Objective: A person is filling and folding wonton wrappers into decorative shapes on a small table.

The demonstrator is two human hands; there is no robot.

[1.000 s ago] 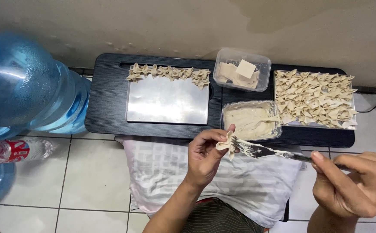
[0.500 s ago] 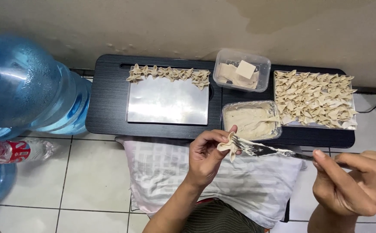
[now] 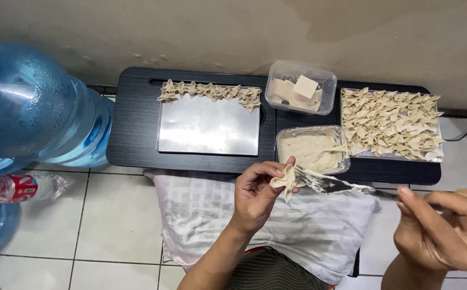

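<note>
Left hand [image 3: 256, 196] pinches a dumpling [image 3: 286, 180]; right hand [image 3: 441, 228] grips a fork [image 3: 346, 186].

The fork handle is hidden in the curled right fingers, and that hand is cut off at the frame's right and bottom edges. The fork tip is smeared and touches the dumpling (prongs hard to make out), held just below the filling tub [image 3: 313, 149] over the pillow [image 3: 308, 225]. Tray [image 3: 207, 124] is mostly bare, one row of dumplings along its far edge. Right pan [image 3: 391, 124] is packed full. Water jug [image 3: 35, 107] is cropped at left.
</note>
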